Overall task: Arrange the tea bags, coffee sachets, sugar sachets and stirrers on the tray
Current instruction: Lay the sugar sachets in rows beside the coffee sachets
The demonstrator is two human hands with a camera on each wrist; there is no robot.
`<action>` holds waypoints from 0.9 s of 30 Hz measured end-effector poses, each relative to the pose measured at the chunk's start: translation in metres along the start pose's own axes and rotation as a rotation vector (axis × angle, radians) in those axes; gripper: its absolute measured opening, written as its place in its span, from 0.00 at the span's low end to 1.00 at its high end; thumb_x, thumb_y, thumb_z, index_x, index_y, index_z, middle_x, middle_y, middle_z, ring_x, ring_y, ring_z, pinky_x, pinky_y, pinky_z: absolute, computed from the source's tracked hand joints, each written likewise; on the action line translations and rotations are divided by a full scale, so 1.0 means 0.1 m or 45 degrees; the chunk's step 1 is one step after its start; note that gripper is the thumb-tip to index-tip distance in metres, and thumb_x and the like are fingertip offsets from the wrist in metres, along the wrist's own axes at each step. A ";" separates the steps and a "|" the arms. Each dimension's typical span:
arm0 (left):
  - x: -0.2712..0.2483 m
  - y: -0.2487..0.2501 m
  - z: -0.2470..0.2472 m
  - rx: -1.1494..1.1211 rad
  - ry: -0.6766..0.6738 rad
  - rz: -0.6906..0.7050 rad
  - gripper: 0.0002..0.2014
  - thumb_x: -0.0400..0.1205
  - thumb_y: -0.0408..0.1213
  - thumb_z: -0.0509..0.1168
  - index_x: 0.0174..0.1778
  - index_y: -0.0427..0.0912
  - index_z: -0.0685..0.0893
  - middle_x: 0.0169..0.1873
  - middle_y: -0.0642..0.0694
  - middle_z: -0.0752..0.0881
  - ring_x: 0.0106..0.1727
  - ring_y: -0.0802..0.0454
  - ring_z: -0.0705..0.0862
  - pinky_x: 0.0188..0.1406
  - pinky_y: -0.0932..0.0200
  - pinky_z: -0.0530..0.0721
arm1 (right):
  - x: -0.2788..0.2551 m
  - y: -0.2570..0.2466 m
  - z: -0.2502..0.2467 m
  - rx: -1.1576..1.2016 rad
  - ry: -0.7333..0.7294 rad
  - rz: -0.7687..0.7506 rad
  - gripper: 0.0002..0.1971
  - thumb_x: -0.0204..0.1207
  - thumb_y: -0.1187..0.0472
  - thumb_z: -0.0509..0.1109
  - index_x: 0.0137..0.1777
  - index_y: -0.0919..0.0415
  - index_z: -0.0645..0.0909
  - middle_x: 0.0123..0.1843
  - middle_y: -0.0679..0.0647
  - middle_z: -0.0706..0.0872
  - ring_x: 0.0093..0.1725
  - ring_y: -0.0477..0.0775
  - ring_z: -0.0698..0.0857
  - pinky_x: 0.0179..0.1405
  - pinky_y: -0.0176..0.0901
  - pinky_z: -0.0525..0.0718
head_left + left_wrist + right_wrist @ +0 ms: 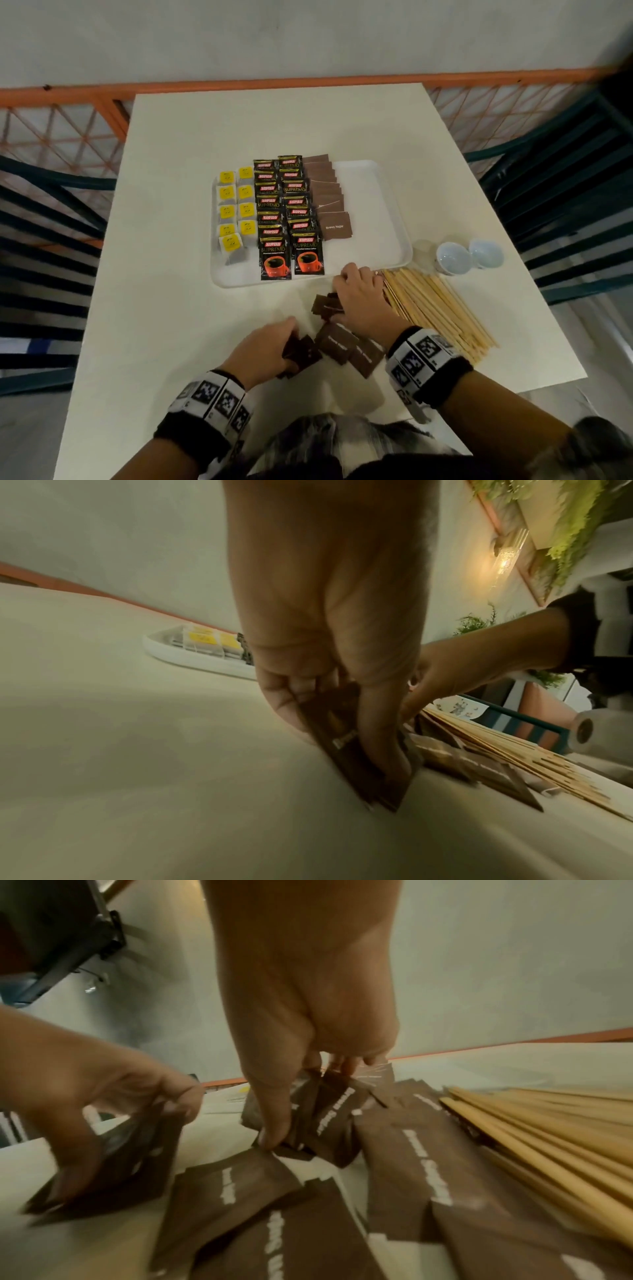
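A white tray point(373, 219) holds yellow tea bags point(236, 209), black coffee sachets point(291, 219) and a column of brown sugar sachets point(329, 198). Loose brown sugar sachets point(346, 346) lie on the table in front of it. My left hand point(270, 346) grips a small stack of them point(359, 761) against the table. My right hand point(359, 301) pinches several more point(318, 1118) between thumb and fingers. Wooden stirrers point(442, 311) lie in a pile just right of my right hand.
Two small white cups point(452, 257) and a clear lid stand right of the tray. The white table point(171, 308) has dark chairs on both sides and an orange railing behind. The tray's right third is bare.
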State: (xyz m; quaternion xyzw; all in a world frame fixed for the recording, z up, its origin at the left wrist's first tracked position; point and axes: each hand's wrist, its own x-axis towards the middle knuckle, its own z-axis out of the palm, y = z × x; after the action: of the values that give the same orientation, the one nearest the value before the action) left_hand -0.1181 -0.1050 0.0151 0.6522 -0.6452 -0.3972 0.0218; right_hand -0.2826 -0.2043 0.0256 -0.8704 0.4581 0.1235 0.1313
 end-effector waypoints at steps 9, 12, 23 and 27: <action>0.15 0.12 -0.11 0.003 0.018 0.246 0.15 0.74 0.42 0.71 0.55 0.42 0.85 0.51 0.50 0.75 0.52 0.55 0.73 0.54 0.66 0.71 | -0.22 0.05 -0.29 1.049 0.187 0.139 0.13 0.74 0.58 0.72 0.52 0.51 0.70 0.46 0.46 0.85 0.42 0.42 0.82 0.40 0.33 0.79; 0.21 0.28 -0.06 0.215 -0.060 0.343 0.18 0.75 0.46 0.69 0.61 0.46 0.83 0.70 0.50 0.68 0.69 0.51 0.65 0.73 0.56 0.63 | -0.42 0.23 -0.37 1.700 0.397 0.346 0.15 0.71 0.65 0.74 0.54 0.51 0.75 0.46 0.47 0.87 0.44 0.43 0.87 0.44 0.38 0.86; 0.34 0.45 0.15 0.411 -0.128 0.405 0.19 0.76 0.43 0.68 0.63 0.45 0.77 0.65 0.45 0.70 0.66 0.46 0.68 0.66 0.52 0.67 | -1.10 0.45 0.27 0.874 -0.110 0.604 0.18 0.78 0.55 0.66 0.66 0.52 0.69 0.57 0.48 0.83 0.53 0.49 0.81 0.56 0.43 0.81; 0.33 0.45 0.16 0.341 -0.113 0.363 0.26 0.73 0.44 0.72 0.65 0.46 0.70 0.62 0.46 0.73 0.62 0.47 0.72 0.64 0.52 0.70 | -1.10 0.29 0.51 0.630 -0.109 0.577 0.31 0.77 0.53 0.67 0.78 0.54 0.59 0.67 0.55 0.79 0.63 0.54 0.77 0.65 0.45 0.77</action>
State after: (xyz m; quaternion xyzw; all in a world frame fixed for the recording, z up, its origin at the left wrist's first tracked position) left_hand -0.1692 -0.1326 0.0125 0.5331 -0.7786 -0.3290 -0.0375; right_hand -0.3719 -0.1189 0.0118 -0.6821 0.6502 0.0711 0.3271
